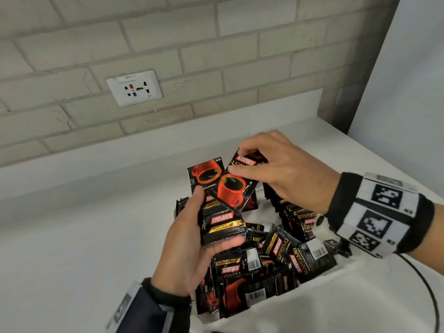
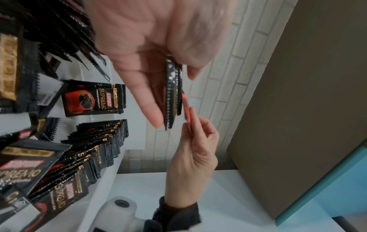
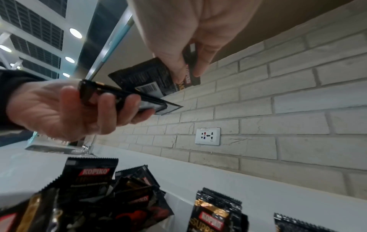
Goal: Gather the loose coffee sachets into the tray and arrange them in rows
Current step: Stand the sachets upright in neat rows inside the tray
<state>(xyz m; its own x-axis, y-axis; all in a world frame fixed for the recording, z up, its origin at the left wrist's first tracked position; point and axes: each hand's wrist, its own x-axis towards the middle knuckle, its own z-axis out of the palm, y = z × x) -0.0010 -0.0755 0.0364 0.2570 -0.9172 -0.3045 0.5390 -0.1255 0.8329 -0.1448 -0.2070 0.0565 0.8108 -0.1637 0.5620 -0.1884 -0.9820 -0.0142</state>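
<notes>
Left hand: My left hand gripped a small stack of sachets above the tray, thumb on the top face and fingers curled beneath.

Right hand: My right hand pinched a single sachet by its far end between thumb and fingertips and held it tilted across the top of the stack.

Contact: In the head view the single sachet overlapped the stack; from the left wrist view its near edge sat just beside the stack, and I could not tell whether they touched.

Tray: The white tray lay on the white counter in front of me, at the near right.

Loose sachets: A jumbled heap filled the near part of the tray.

Sorted sachets: One upright row stood along the right of the tray, with a short group beyond it at the far end.

Progress: I judged the arranging well short of done, since most sachets lay unsorted.

Risk, stack: The glossy packets could have fanned out or slid from my left grip if the new sachet landed crooked.

Risk, facing: The single sachet read the opposite way to the stack's top packet, so adding it unturned would have mixed the facings.

Risk, row: Setting the stack down carelessly could have toppled the standing row.
</notes>
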